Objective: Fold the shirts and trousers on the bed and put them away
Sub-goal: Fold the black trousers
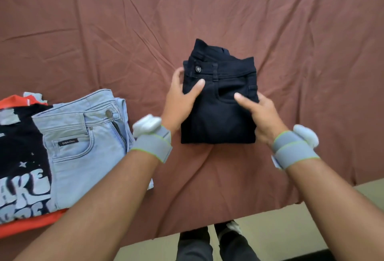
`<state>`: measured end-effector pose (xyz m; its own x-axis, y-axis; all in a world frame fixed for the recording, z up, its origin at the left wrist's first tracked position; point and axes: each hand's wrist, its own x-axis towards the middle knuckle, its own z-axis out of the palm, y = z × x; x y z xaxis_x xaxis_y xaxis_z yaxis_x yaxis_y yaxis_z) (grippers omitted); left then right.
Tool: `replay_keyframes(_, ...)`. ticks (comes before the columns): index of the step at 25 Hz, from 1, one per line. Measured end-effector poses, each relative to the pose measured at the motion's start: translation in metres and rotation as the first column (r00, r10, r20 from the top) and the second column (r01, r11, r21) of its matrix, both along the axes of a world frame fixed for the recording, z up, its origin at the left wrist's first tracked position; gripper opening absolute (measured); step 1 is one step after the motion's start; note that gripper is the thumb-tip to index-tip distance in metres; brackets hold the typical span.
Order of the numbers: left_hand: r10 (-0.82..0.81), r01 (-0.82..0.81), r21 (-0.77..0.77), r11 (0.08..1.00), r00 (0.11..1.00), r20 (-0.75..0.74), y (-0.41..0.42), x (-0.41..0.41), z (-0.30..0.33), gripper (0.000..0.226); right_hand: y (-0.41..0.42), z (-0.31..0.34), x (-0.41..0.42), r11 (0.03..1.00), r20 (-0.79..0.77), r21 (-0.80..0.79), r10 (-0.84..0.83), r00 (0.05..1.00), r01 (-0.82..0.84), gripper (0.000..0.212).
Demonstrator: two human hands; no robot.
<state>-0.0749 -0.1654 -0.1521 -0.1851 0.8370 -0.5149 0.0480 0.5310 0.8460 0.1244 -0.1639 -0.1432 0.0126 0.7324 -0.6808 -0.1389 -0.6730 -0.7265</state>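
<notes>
My forearms reach in from the bottom edge, each with a grey strap at the wrist. My left hand (181, 96) clasps the left edge of the folded black trousers (218, 98), thumb lying across the front just below the waistband, fingers curled behind the fold. My right hand (264, 113) grips the right edge, thumb pressed on top near the pocket. The trousers lie folded into a compact square on the rumpled brown sheet (124, 32), waistband and button facing up, near the middle of the bed. To the left sit folded light blue jeans (83, 146), resting partly on a black printed shirt (20, 156) with an orange garment (31, 223) beneath.
</notes>
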Motion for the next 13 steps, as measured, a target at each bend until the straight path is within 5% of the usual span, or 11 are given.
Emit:
replay_keyframes(3,0.05,-0.044,0.07,0.997,0.996,-0.076,0.028,0.002,0.006,0.028,0.035,0.011,-0.011,0.998,0.019,0.052,-0.046,0.999,0.045,0.032)
replay_keyframes(6,0.039,-0.055,0.11,0.992,0.989,0.145,0.013,0.003,0.016,0.017,0.013,0.027,-0.006,0.991,0.005,0.108,-0.086,0.996,0.085,0.03)
replay_keyframes(9,-0.115,0.101,0.058,0.993,0.934,0.338,-0.032,0.009,0.016,0.028,-0.03,0.033,0.022,1.0,-0.128,-0.007,-0.001,0.992,0.0,0.042)
replay_keyframes(13,-0.136,0.15,-0.02,0.988,0.94,0.314,-0.047,0.014,0.001,0.039,-0.036,0.015,0.026,0.996,-0.079,-0.085,0.008,0.997,-0.015,0.044)
